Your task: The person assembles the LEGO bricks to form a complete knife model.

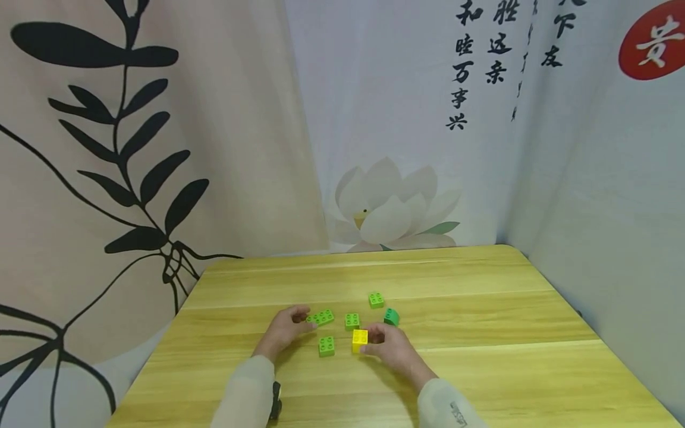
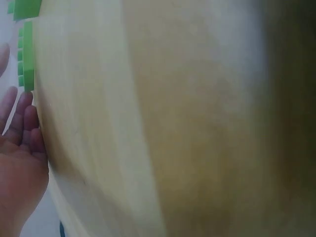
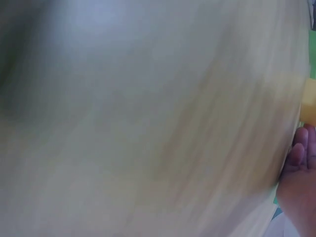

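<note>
My right hand [image 1: 395,351] pinches a yellow toy building brick [image 1: 360,340] at its right side, between thumb and fingers. At the edge of the right wrist view, the yellow brick [image 3: 308,102] shows just above the fingertips. My left hand [image 1: 286,328] is at the left end of a long light green brick [image 1: 321,318], its fingertips close to or touching it. In the left wrist view, the thumb stands apart from the long brick [image 2: 28,57], the fingers loosely bent. Between the hands lie square light green bricks, one nearer [image 1: 326,346] and one farther [image 1: 352,321].
Farther back on the wooden table [image 1: 508,309] lies another light green brick [image 1: 376,299]. A darker green brick with a curved side [image 1: 391,316] sits just beyond my right hand. Printed curtains [image 1: 257,131] hang behind the table and along its right side.
</note>
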`<state>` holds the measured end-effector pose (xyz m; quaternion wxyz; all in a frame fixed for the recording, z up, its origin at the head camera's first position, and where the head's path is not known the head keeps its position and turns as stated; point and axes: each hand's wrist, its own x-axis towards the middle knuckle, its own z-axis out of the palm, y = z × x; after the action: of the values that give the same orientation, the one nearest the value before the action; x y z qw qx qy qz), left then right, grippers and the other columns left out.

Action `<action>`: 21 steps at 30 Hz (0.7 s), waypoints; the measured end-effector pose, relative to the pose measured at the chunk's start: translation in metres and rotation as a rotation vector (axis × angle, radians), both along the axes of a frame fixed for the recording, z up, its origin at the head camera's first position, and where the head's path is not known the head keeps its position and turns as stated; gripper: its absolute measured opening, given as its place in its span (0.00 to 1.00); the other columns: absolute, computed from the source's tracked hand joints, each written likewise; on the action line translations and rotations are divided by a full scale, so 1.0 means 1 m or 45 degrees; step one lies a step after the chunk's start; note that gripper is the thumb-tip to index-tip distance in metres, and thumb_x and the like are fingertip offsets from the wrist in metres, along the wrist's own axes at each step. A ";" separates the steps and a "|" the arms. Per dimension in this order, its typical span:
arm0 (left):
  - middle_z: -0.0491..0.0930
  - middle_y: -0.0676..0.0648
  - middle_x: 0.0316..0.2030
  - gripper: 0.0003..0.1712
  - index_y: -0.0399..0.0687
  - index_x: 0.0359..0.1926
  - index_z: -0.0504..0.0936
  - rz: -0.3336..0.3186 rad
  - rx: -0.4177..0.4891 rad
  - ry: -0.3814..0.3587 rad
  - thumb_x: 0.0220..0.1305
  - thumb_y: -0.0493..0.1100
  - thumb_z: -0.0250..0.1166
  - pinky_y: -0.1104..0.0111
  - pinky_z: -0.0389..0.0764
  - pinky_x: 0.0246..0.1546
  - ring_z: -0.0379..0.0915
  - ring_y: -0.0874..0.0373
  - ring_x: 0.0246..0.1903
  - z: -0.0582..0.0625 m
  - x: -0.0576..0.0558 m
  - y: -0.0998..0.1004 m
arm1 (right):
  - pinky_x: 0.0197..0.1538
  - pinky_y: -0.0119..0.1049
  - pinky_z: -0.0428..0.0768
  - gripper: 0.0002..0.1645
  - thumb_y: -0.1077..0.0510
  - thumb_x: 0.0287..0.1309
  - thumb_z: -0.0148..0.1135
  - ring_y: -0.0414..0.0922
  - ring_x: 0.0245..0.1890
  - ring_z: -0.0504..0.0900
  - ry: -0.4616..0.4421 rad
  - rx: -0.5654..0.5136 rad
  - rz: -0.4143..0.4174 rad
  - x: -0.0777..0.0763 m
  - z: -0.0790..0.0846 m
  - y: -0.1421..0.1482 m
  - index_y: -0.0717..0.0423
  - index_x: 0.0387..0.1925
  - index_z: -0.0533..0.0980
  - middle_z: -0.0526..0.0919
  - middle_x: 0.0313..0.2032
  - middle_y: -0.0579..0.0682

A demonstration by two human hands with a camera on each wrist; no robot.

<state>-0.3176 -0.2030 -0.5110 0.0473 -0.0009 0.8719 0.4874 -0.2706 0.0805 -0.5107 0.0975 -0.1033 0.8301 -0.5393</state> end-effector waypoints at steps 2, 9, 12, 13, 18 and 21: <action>0.77 0.43 0.55 0.31 0.41 0.62 0.77 0.000 -0.008 -0.002 0.58 0.45 0.74 0.54 0.73 0.55 0.71 0.47 0.55 -0.001 -0.001 0.001 | 0.49 0.45 0.78 0.23 0.56 0.54 0.74 0.46 0.43 0.78 0.004 0.009 0.004 0.000 0.001 0.003 0.57 0.50 0.79 0.81 0.41 0.47; 0.77 0.40 0.55 0.31 0.38 0.61 0.77 -0.024 -0.048 0.021 0.58 0.44 0.74 0.51 0.71 0.57 0.71 0.45 0.56 0.001 -0.002 0.003 | 0.51 0.48 0.78 0.22 0.55 0.54 0.74 0.46 0.45 0.79 0.027 0.045 0.006 -0.001 0.003 0.018 0.56 0.50 0.79 0.83 0.44 0.47; 0.77 0.40 0.56 0.31 0.38 0.60 0.78 -0.021 -0.078 0.023 0.58 0.45 0.75 0.51 0.70 0.58 0.71 0.44 0.56 0.002 -0.002 0.005 | 0.52 0.48 0.78 0.22 0.56 0.55 0.74 0.46 0.46 0.79 0.031 0.053 0.013 -0.003 0.004 0.024 0.56 0.50 0.80 0.83 0.45 0.47; 0.77 0.39 0.56 0.31 0.37 0.60 0.78 -0.027 -0.094 0.034 0.57 0.44 0.75 0.50 0.70 0.58 0.71 0.43 0.56 0.002 -0.002 0.006 | 0.52 0.48 0.78 0.22 0.56 0.55 0.73 0.47 0.46 0.79 0.037 0.048 0.022 -0.004 0.004 0.027 0.57 0.51 0.80 0.83 0.45 0.48; 0.76 0.39 0.55 0.29 0.37 0.58 0.79 -0.037 -0.141 0.052 0.56 0.43 0.75 0.50 0.70 0.59 0.71 0.43 0.56 0.003 -0.002 0.009 | 0.54 0.49 0.77 0.26 0.56 0.54 0.74 0.48 0.48 0.79 0.005 0.046 0.040 -0.007 0.004 0.035 0.59 0.54 0.79 0.83 0.48 0.49; 0.76 0.40 0.54 0.28 0.37 0.57 0.79 -0.043 -0.161 0.060 0.56 0.42 0.76 0.49 0.70 0.58 0.71 0.43 0.56 0.003 -0.002 0.010 | 0.54 0.49 0.77 0.28 0.55 0.53 0.75 0.47 0.48 0.78 -0.025 0.054 0.039 -0.007 0.004 0.037 0.58 0.55 0.78 0.82 0.48 0.48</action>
<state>-0.3197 -0.1935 -0.5080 0.0348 0.0221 0.9017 0.4303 -0.2775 0.1174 -0.5067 0.1159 -0.1085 0.8386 -0.5211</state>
